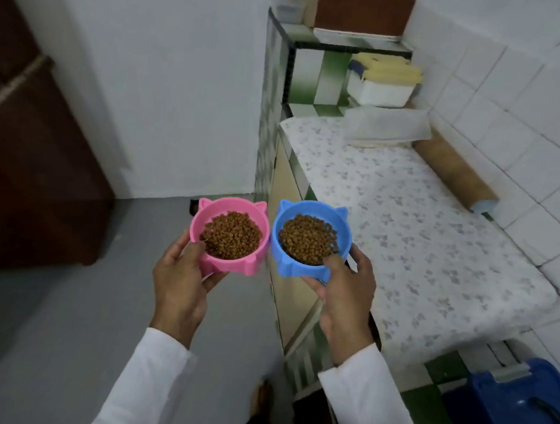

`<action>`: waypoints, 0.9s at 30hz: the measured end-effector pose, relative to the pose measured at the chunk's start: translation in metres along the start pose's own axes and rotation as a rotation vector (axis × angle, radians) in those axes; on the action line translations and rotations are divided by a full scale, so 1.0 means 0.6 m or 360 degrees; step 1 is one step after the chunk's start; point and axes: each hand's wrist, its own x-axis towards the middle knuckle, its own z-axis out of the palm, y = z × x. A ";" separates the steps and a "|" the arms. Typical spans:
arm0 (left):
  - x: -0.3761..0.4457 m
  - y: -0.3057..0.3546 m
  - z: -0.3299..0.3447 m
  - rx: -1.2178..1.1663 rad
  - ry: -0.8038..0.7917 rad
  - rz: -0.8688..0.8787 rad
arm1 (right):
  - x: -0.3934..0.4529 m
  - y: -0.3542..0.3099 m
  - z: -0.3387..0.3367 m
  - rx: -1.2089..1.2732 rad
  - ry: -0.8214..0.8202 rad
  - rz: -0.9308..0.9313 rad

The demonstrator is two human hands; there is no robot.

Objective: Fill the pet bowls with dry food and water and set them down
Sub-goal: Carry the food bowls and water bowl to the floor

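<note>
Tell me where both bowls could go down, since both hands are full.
The patterned counter is bare between its front edge and the brown roll along the tiled wall. Its far end is crowded by a flat packet and a white box. The grey floor left of the cabinet also looks open.

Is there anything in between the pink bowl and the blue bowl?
No. In the head view the pink bowl and the blue bowl sit side by side, rims nearly touching; only grey floor shows below the narrow gap.
</note>
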 end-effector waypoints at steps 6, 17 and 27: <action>0.091 0.034 0.001 -0.0079 0.0186 0.0051 | 0.069 0.012 0.107 -0.0062 -0.0141 0.0063; 0.256 0.064 0.023 -0.0177 0.0384 0.0129 | 0.207 0.044 0.266 -0.0188 -0.0281 0.0197; 0.407 0.071 0.010 -0.0185 0.0499 0.0079 | 0.304 0.109 0.387 -0.0274 -0.0296 0.0305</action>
